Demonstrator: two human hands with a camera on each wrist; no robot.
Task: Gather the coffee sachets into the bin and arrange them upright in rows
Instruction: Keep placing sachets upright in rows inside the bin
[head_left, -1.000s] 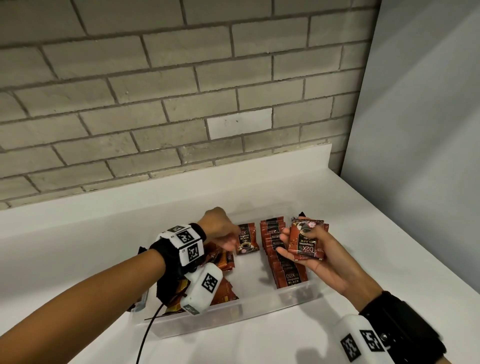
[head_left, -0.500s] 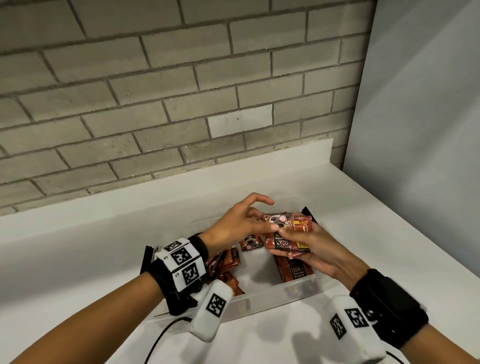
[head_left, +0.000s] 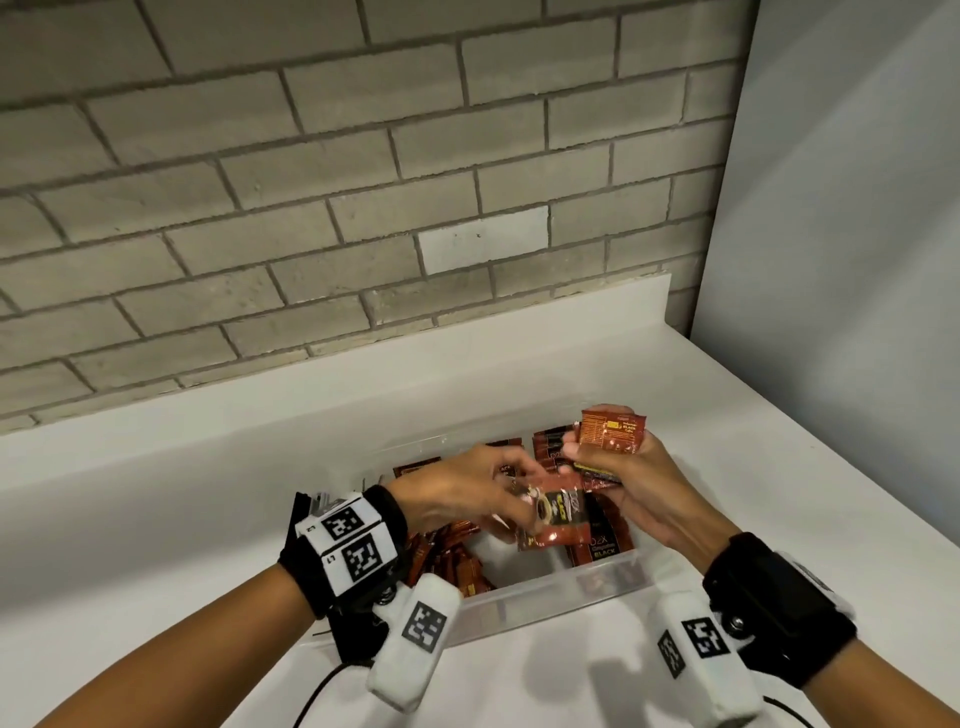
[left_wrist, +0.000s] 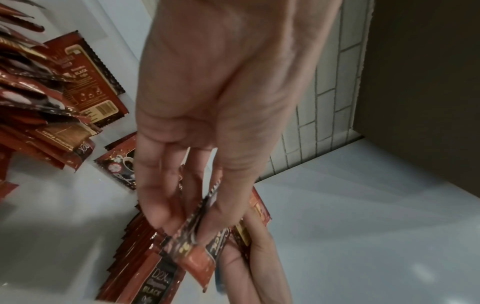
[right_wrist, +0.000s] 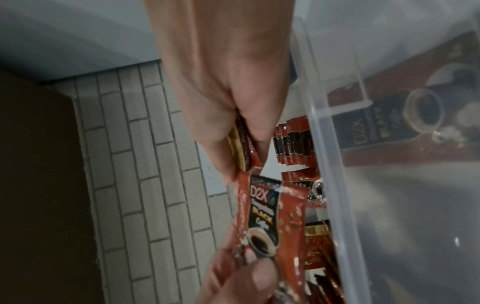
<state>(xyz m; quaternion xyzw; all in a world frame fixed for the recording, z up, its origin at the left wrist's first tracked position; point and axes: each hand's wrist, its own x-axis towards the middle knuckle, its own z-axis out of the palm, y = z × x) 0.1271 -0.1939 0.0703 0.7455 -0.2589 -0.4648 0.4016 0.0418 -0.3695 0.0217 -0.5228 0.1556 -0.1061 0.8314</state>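
Note:
A clear plastic bin stands on the white counter, with red-brown coffee sachets inside. An upright row runs along its right side, and a loose heap lies at its left. My left hand pinches one sachet by its edge above the bin's middle; the same sachet faces the right wrist camera. My right hand grips a small stack of sachets above the row's far end. In the left wrist view, fingers pinch the sachet.
A brick wall with a white upstand runs behind the counter. A grey panel closes off the right side. Bare white counter lies to the right of the bin and in front of it.
My left hand came out of the bin's left side, met the right hand and now pulls one sachet away from the stack. My right hand lifted its stack slightly farther back.

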